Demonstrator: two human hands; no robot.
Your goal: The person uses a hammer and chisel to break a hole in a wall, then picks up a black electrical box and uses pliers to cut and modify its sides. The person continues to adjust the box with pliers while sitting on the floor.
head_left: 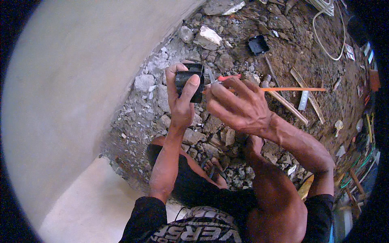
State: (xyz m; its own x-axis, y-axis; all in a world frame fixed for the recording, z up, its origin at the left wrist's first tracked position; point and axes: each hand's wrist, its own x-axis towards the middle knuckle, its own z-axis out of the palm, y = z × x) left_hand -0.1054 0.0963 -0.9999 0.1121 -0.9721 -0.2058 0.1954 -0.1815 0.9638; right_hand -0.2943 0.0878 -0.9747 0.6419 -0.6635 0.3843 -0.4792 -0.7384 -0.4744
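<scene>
My left hand (181, 93) grips a small black plastic box (189, 77), open-sided like an electrical box, with the thumb laid across its side. Just right of it, my right hand (241, 103) is closed, its fingers curled near the box's right edge. A pointed grey blade (211, 76) shows at those fingertips, and a red piece (229, 77) shows beside it; whether they belong to one tool I cannot tell. Behind the right hand runs a thin orange strip (293, 89), and a bit of orange also shows next to the box. The right palm is hidden.
Broken stones (208, 38) and soil cover the ground around my feet. A second black box (258, 44) lies farther off. Wooden strips (308, 97) and a pale metal piece (303, 100) lie at right, with a white cable (320, 44) beyond. A plastered wall (81, 81) rises at left.
</scene>
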